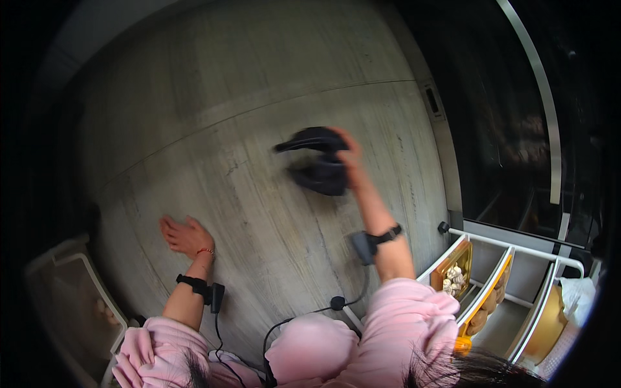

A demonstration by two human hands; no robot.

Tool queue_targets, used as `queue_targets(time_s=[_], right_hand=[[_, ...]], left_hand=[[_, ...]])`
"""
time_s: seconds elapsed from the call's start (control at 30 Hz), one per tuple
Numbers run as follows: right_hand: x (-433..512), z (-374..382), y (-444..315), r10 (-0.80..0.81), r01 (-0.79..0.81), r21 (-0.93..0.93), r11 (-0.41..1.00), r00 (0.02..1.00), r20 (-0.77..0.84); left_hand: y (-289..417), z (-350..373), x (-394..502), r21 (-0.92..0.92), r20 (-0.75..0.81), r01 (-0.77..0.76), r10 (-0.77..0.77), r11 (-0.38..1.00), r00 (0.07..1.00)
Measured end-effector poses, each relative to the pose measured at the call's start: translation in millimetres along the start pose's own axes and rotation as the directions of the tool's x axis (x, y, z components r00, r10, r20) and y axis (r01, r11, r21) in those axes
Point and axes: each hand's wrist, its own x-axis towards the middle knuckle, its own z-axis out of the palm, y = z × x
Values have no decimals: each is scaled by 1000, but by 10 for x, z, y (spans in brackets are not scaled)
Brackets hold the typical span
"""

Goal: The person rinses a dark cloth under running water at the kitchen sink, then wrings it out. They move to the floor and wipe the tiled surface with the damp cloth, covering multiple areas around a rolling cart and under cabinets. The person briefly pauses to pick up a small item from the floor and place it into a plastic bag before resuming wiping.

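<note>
My right hand (350,157) grips a dark, bunched item (318,182), probably a cloth. A curved, glossy upper edge stands out to its left, and blur hides its exact form. Below it lies the grey wood-look floor (242,194); I cannot tell whether the item presses on it. My left hand (189,236) is empty, its fingers loosely bent and the thumb apart, over the floor at the lower left. Both forearms carry a black strap with a small cabled device.
At the right stands a white rack (529,250) with garlic (454,280) and brown root vegetables (489,300), beside a dark glossy appliance front (504,121). A translucent bin (73,291) is at the lower left. A black cable (291,320) crosses near my knee.
</note>
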Motion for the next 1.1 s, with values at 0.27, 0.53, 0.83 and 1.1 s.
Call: queue_targets(time_s=[0.27,0.53,0.83,1.1], right_hand=[[-884,-1365,157,293,-654,-435,619,707,-644],[-806,603,660,-227,-247,-932,266,923,-310],[-915,645,283,139,-268,-55,962,650,-747],[-1607,-1158,583,-280,-827,157,540,-352,-893]], left_hand=[[16,2,9,-93,11,-12,13,996,1000],[22,19,35,-136,-16,-24,22,990,1000],[-41,108,180,-238,82,-42,63,970,995],[479,295,1206,-232,20,-295,308,927,951]])
